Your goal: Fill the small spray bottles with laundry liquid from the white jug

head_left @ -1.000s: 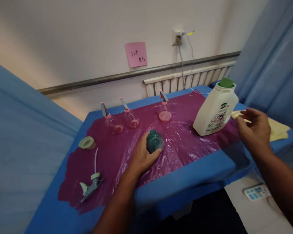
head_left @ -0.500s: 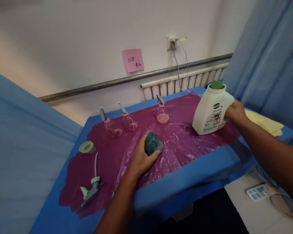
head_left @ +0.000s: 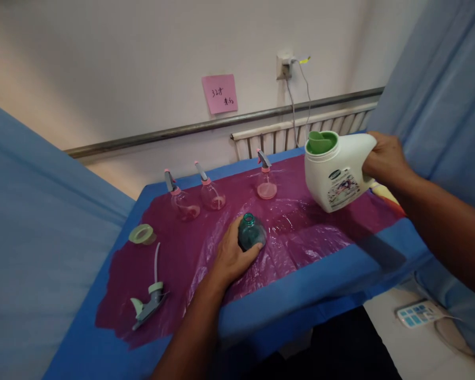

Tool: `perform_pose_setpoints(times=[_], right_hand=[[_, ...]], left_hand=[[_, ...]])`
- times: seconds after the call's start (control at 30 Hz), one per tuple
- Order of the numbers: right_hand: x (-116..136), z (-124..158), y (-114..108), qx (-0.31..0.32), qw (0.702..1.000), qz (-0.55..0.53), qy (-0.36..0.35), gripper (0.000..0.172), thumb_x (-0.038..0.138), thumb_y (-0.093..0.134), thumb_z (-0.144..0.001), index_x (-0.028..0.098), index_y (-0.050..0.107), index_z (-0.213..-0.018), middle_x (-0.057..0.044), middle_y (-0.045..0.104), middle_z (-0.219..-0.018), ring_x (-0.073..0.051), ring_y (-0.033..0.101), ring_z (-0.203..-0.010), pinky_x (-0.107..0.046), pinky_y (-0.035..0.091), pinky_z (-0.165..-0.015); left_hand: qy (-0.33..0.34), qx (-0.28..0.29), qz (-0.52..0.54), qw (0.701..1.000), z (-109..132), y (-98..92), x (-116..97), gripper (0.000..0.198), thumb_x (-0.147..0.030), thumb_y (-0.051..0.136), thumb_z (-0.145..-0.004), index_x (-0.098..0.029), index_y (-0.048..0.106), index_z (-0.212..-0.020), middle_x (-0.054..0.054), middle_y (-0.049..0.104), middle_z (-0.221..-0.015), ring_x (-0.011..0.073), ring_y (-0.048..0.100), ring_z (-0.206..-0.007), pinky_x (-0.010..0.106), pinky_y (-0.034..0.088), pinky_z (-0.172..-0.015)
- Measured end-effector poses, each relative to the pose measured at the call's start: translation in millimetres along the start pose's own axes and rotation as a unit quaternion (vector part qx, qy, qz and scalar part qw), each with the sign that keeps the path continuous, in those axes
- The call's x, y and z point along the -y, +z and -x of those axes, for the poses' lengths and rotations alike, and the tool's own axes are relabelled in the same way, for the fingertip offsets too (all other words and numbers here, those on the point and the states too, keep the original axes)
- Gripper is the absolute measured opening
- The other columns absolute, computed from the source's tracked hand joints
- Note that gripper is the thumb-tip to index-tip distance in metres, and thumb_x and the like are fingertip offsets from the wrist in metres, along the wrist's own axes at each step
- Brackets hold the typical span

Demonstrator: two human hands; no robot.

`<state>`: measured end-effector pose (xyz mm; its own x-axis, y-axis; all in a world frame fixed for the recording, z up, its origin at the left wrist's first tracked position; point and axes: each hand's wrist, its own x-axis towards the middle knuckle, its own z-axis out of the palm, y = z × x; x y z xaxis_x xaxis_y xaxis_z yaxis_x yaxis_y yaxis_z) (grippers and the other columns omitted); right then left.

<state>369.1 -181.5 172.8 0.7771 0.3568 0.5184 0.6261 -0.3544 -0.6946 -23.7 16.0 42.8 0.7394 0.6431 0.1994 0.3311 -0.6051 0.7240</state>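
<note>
My left hand (head_left: 237, 250) is wrapped round a green see-through spray bottle body (head_left: 254, 235), uncapped and upright on the purple plastic sheet (head_left: 285, 250). My right hand (head_left: 388, 158) grips the handle of a white detergent jug (head_left: 338, 177). The jug is raised and tilted left, its open green spout up to the right of the bottle; no liquid shows coming out. A grey and pale green spray head (head_left: 152, 303) with its tube lies at the left. Beyond it rests a pale green cap or cup (head_left: 142, 234), its exact kind unclear.
Three clear spray bottles with pink collars stand along the back: a left one (head_left: 185, 206), a middle one (head_left: 212, 195) and a right one (head_left: 266, 184). Blue cloth (head_left: 301, 282) covers the table. A power strip (head_left: 419, 313) lies on the floor at right.
My right hand has lifted the jug and tipped it leftward, bringing its mouth nearer to the bottle. My left hand keeps its hold on the green bottle.
</note>
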Motion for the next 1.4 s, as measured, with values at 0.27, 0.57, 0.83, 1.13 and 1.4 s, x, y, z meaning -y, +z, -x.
perform_pose_setpoints(times=[0.27, 0.57, 0.83, 1.13, 1.4], right_hand=[[14, 12, 40, 0.129, 0.984, 0.080, -0.092, 0.006, 0.020, 0.065, -0.087, 0.019, 0.067, -0.081, -0.004, 0.074, -0.079, -0.020, 0.062, -0.077, -0.031, 0.038, -0.068], [15, 9, 58, 0.174, 0.950, 0.200, -0.162, 0.025, 0.035, 0.061, -0.093, 0.021, 0.080, -0.102, -0.019, 0.083, -0.104, -0.036, 0.071, -0.092, -0.039, 0.035, -0.074], [25, 16, 65, 0.165, 0.923, 0.297, -0.179, 0.047, 0.054, 0.050, -0.111, 0.019, 0.082, -0.111, -0.022, 0.086, -0.114, -0.040, 0.075, -0.100, -0.040, 0.033, -0.074], [25, 18, 61, 0.149, 0.925, 0.307, -0.169, 0.066, 0.055, 0.035, -0.118, 0.009, 0.083, -0.115, -0.029, 0.085, -0.120, -0.039, 0.076, -0.101, -0.041, 0.026, -0.073], [26, 21, 66, 0.144, 0.924, 0.305, -0.179, 0.066, 0.056, 0.037, -0.118, 0.010, 0.083, -0.113, -0.027, 0.086, -0.117, -0.037, 0.076, -0.098, -0.040, 0.024, -0.072]], left_hand=[[0.008, -0.007, 0.008, 1.000, 0, 5.0, 10, 0.096, -0.041, 0.090, -0.089, -0.025, 0.045, -0.173, 0.016, 0.061, -0.169, 0.0405, 0.061, -0.156, 0.063, 0.048, -0.135], [0.002, 0.008, -0.017, 1.000, 2, -2.7, -2, 0.095, -0.041, 0.089, -0.091, -0.026, 0.045, -0.173, 0.016, 0.061, -0.169, 0.0409, 0.062, -0.155, 0.062, 0.050, -0.133], [-0.035, 0.043, -0.015, 0.998, 6, -10.2, -19, 0.093, -0.044, 0.085, -0.096, -0.023, 0.041, -0.175, 0.019, 0.062, -0.168, 0.0439, 0.062, -0.155, 0.066, 0.050, -0.130], [-0.025, 0.040, 0.028, 0.998, 8, -7.2, -16, 0.093, -0.045, 0.086, -0.097, -0.024, 0.040, -0.175, 0.018, 0.056, -0.175, 0.0410, 0.056, -0.161, 0.063, 0.045, -0.135], [-0.108, -0.023, 0.020, 0.994, 14, -15.9, -28, 0.090, -0.042, 0.091, -0.089, -0.027, 0.047, -0.166, 0.016, 0.071, -0.154, 0.0395, 0.073, -0.137, 0.061, 0.057, -0.120]])
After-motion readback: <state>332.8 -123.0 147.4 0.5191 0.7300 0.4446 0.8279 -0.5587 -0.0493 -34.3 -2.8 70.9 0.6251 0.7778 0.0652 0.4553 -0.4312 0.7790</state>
